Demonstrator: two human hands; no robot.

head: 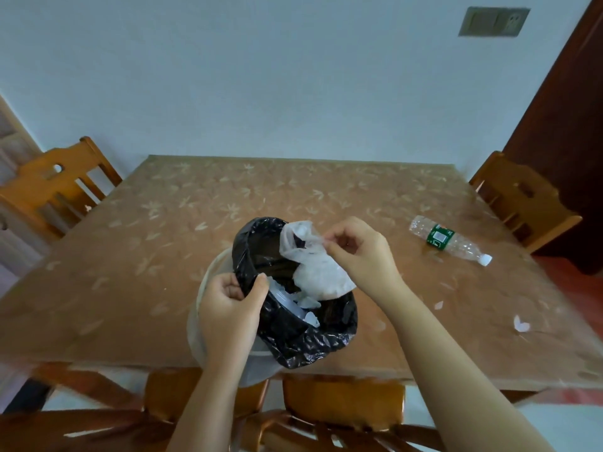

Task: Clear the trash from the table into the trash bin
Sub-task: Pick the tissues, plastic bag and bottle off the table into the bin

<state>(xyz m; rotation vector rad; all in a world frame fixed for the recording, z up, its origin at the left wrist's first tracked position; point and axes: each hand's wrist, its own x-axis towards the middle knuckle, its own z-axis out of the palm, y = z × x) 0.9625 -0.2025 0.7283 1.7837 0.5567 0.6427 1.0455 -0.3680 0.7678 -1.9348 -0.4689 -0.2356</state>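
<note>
A white trash bin (pixel 208 275) lined with a black bag (pixel 310 344) is held up over the near edge of the table (pixel 130 256). My left hand (pixel 228 308) grips the bin's left rim and the liner. My right hand (pixel 355 252) pinches a white plastic bag (pixel 313 272) that hangs into the bin's mouth. Pale scraps lie inside the bin. An empty clear bottle (pixel 450 239) with a green label lies on its side on the table at the right. Two small white paper scraps (pixel 521 324) rest near the right edge.
Wooden chairs stand at the left (pixel 55 187), at the right (pixel 522 203) and just below me (pixel 342 402). A pale wall runs behind the table, with a dark door (pixel 567 125) at the far right.
</note>
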